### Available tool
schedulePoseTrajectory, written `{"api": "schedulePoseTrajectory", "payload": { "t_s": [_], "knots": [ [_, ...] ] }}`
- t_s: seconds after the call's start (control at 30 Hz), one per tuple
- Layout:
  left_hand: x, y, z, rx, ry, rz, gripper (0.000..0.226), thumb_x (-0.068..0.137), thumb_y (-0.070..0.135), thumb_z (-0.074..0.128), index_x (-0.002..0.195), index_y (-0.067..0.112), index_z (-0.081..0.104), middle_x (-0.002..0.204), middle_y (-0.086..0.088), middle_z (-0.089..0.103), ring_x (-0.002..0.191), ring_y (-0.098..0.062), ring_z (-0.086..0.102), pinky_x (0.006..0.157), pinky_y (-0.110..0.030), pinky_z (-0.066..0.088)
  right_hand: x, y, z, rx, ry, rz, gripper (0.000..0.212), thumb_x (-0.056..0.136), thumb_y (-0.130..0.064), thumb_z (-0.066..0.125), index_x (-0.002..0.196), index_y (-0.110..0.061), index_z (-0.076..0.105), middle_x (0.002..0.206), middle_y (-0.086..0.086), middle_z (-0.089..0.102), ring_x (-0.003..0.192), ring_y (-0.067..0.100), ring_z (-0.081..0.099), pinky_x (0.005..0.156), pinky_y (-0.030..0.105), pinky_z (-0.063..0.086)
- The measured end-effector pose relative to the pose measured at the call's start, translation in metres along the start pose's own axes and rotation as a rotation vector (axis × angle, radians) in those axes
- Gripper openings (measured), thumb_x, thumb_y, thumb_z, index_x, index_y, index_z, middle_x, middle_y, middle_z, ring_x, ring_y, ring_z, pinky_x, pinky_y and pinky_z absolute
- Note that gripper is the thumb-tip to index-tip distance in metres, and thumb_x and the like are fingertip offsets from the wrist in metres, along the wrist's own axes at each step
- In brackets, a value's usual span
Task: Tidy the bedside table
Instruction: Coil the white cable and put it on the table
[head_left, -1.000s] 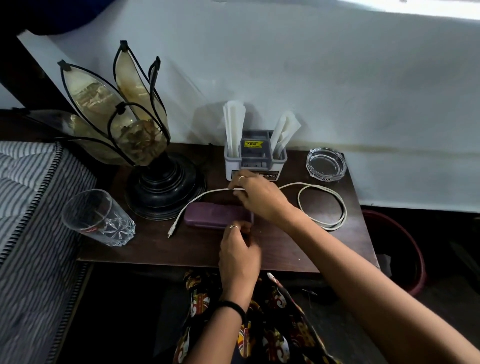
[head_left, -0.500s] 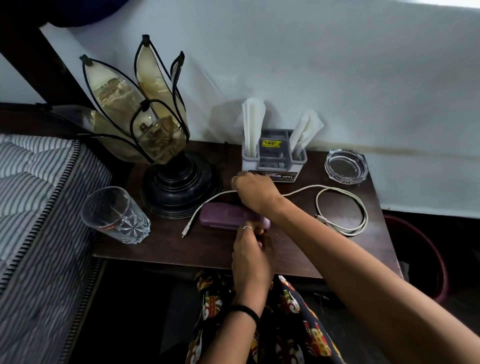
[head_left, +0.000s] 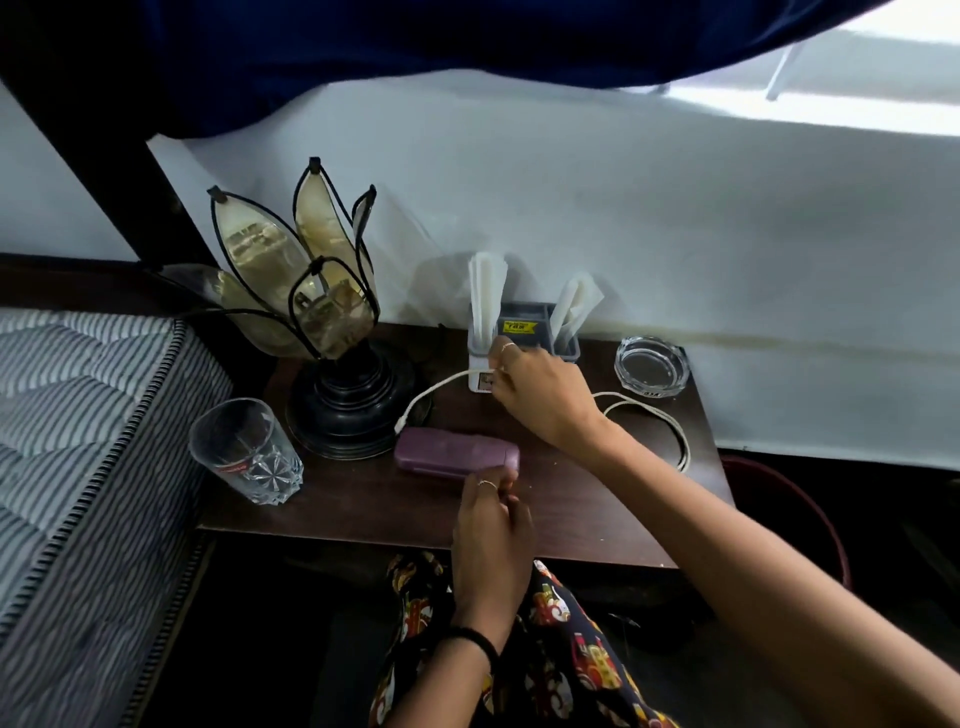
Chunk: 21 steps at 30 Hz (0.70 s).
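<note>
Cable (head_left: 434, 389) pinched in right hand (head_left: 540, 397)'s grip; left hand (head_left: 491, 525) curls loosely, touching purple case (head_left: 454, 457).

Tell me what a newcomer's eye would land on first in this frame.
Most likely the petal-shaped lamp at the back left of the bedside table, with a clear glass in front of it near the striped mattress. Next, mid-table, the right hand pinches a white cable in front of the tissue holder, while the left hand touches a purple case.
</note>
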<state>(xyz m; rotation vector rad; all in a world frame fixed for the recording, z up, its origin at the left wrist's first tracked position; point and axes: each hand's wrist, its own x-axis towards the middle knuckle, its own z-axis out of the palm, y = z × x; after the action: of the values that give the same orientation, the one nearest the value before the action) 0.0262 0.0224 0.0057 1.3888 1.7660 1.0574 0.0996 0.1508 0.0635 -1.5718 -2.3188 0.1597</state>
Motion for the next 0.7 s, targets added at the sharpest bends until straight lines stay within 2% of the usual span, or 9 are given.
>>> {"api": "schedulePoseTrajectory", "payload": {
  "t_s": [0.1, 0.13, 0.23, 0.3, 0.47, 0.53, 0.6, 0.63, 0.7],
  "knots": [
    [-0.012, 0.011, -0.012, 0.037, 0.057, 0.096, 0.031, 0.085, 0.007, 0.056, 0.112, 0.021, 0.053, 0.113, 0.012, 0.044, 0.097, -0.008, 0.056, 0.076, -0.011, 0.043, -0.023, 0.002, -0.021, 0.019, 0.049, 0.026, 0.016, 0.091, -0.025, 0.045, 0.103, -0.015, 0.051, 0.1, 0.008, 0.069, 0.086, 0.038, 0.065, 0.06, 0.036, 0.04],
    [-0.016, 0.014, -0.018, 0.042, 0.092, 0.12, 0.033, 0.083, 0.006, 0.057, 0.114, 0.019, 0.052, 0.115, 0.011, 0.042, 0.1, -0.01, 0.055, 0.079, -0.013, 0.042, -0.031, 0.003, -0.03, 0.028, 0.07, 0.041, 0.014, 0.091, -0.026, 0.045, 0.101, -0.017, 0.05, 0.1, 0.007, 0.069, 0.085, 0.038, 0.065, 0.06, 0.037, 0.042],
    [-0.021, 0.025, -0.037, 0.019, 0.188, 0.162, 0.042, 0.079, 0.0, 0.06, 0.117, 0.013, 0.048, 0.126, -0.003, 0.042, 0.114, -0.021, 0.051, 0.098, -0.033, 0.043, -0.059, 0.008, -0.055, 0.052, 0.163, 0.063, 0.013, 0.091, -0.029, 0.047, 0.101, -0.021, 0.05, 0.097, 0.006, 0.07, 0.082, 0.036, 0.066, 0.06, 0.037, 0.045],
    [-0.024, 0.036, -0.05, 0.027, 0.197, 0.173, 0.05, 0.079, 0.004, 0.064, 0.125, 0.012, 0.045, 0.133, -0.005, 0.039, 0.123, -0.022, 0.045, 0.105, -0.038, 0.039, -0.08, 0.009, -0.073, 0.073, 0.211, 0.075, 0.011, 0.091, -0.028, 0.048, 0.1, -0.022, 0.049, 0.095, 0.004, 0.07, 0.082, 0.035, 0.065, 0.06, 0.037, 0.045],
    [-0.033, 0.065, -0.066, 0.14, -0.004, 0.276, 0.061, 0.086, 0.033, 0.063, 0.139, 0.013, 0.038, 0.145, -0.004, 0.037, 0.134, -0.018, 0.032, 0.109, -0.035, 0.029, -0.129, 0.009, -0.113, 0.144, 0.27, 0.11, 0.011, 0.09, -0.027, 0.051, 0.101, -0.025, 0.05, 0.092, -0.002, 0.067, 0.084, 0.029, 0.062, 0.065, 0.036, 0.046],
    [-0.039, 0.074, -0.068, 0.157, -0.065, 0.31, 0.052, 0.09, 0.037, 0.057, 0.135, 0.016, 0.044, 0.137, -0.001, 0.047, 0.129, -0.016, 0.039, 0.108, -0.036, 0.033, -0.145, 0.009, -0.126, 0.185, 0.297, 0.111, 0.01, 0.091, -0.025, 0.053, 0.1, -0.025, 0.051, 0.087, -0.006, 0.065, 0.078, 0.024, 0.059, 0.063, 0.032, 0.042],
    [-0.049, 0.084, -0.07, 0.098, -0.098, 0.358, 0.032, 0.093, 0.032, 0.053, 0.121, 0.017, 0.057, 0.116, -0.001, 0.063, 0.111, -0.015, 0.055, 0.096, -0.035, 0.045, -0.161, 0.008, -0.14, 0.217, 0.334, 0.127, 0.01, 0.09, -0.023, 0.054, 0.099, -0.025, 0.052, 0.081, -0.01, 0.06, 0.071, 0.02, 0.054, 0.062, 0.03, 0.039],
    [-0.055, 0.09, -0.072, 0.046, -0.127, 0.368, 0.022, 0.094, 0.029, 0.051, 0.111, 0.018, 0.061, 0.102, 0.001, 0.067, 0.098, -0.011, 0.061, 0.087, -0.031, 0.049, -0.168, 0.008, -0.147, 0.229, 0.351, 0.136, 0.009, 0.09, -0.023, 0.054, 0.098, -0.026, 0.052, 0.079, -0.011, 0.059, 0.067, 0.017, 0.052, 0.062, 0.032, 0.041],
    [-0.067, 0.1, -0.075, -0.077, -0.212, 0.365, 0.014, 0.096, 0.025, 0.05, 0.096, 0.019, 0.063, 0.079, 0.006, 0.067, 0.075, -0.002, 0.063, 0.07, -0.016, 0.048, -0.181, 0.007, -0.159, 0.257, 0.375, 0.158, 0.007, 0.091, -0.024, 0.055, 0.096, -0.026, 0.052, 0.076, -0.012, 0.058, 0.062, 0.015, 0.05, 0.063, 0.037, 0.046]
  ]
}}
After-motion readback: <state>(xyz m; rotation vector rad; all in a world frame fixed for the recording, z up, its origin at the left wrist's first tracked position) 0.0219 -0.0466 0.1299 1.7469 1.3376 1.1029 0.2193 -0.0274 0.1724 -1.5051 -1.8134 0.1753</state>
